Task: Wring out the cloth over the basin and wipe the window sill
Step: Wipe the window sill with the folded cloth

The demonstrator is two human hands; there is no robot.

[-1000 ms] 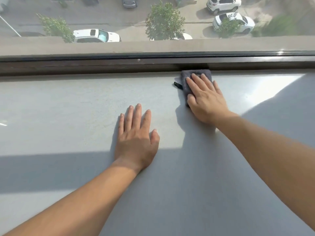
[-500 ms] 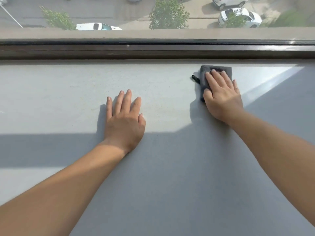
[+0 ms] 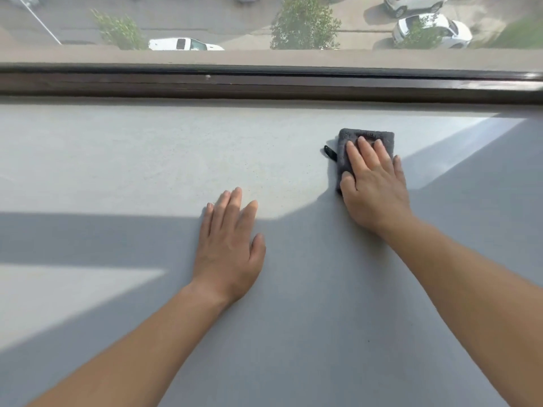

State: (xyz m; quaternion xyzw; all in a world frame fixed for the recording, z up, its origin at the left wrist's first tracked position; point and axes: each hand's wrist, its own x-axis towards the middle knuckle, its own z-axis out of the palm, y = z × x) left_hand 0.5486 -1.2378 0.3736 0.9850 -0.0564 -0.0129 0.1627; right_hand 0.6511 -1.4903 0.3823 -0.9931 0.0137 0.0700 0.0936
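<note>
The big grey window sill is partly in sun and partly in shadow. A long dark window frame runs along its far edge. Through the glass, far down, there is a green tree and a white car. The left hand lies flat on the sill with straight fingers, holding nothing. The right hand presses flat on a small dark grey cloth, fingers straight on top and thumb at its left edge. The cloth lies folded on the sill, near the frame but not touching it. A tiny black loop sticks out from its left side.
</note>
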